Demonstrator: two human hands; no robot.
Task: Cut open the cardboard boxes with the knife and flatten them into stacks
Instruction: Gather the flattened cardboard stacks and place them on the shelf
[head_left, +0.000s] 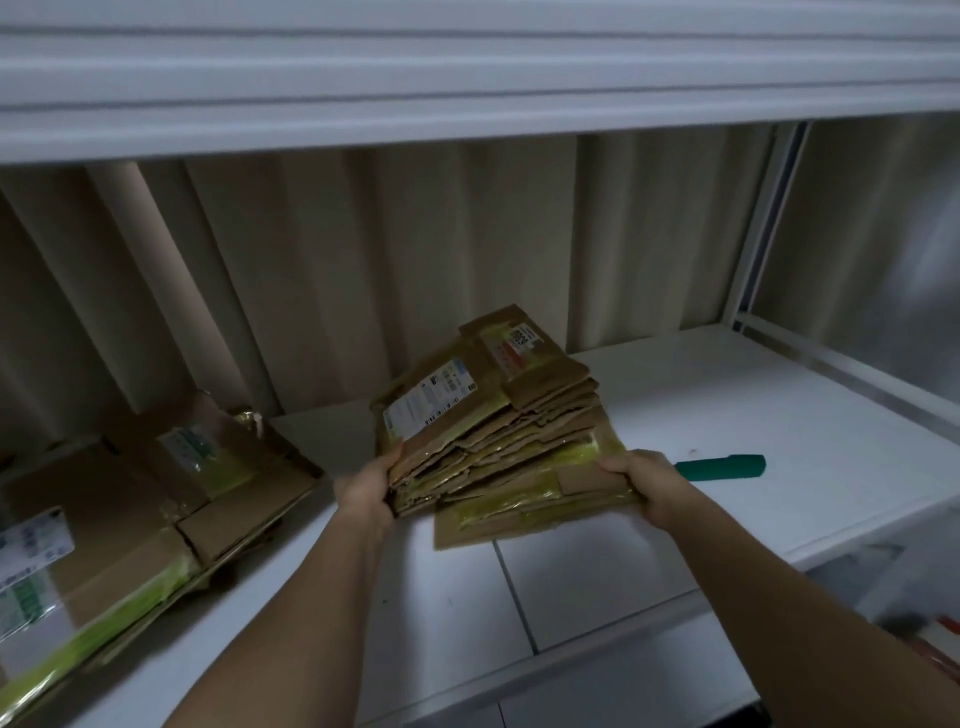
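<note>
Left hand (371, 486) and right hand (641, 480) clamp the near ends of the stack of flattened boxes (488, 415), tilted over the white shelf (779, 415). Square edges, lower evenly. Knife (722, 466) just right; more flattened cardboard (130, 519) far left.

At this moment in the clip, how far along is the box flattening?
Done: a thick stack of flattened boxes, and the green knife lies set down on the shelf. In hand: the left hand and right hand grip the stack's near edges, tilting it. Left: the pile at left looks flattened too, though blurred; no uncut box shows, so it seems mostly stacking remains.
</note>
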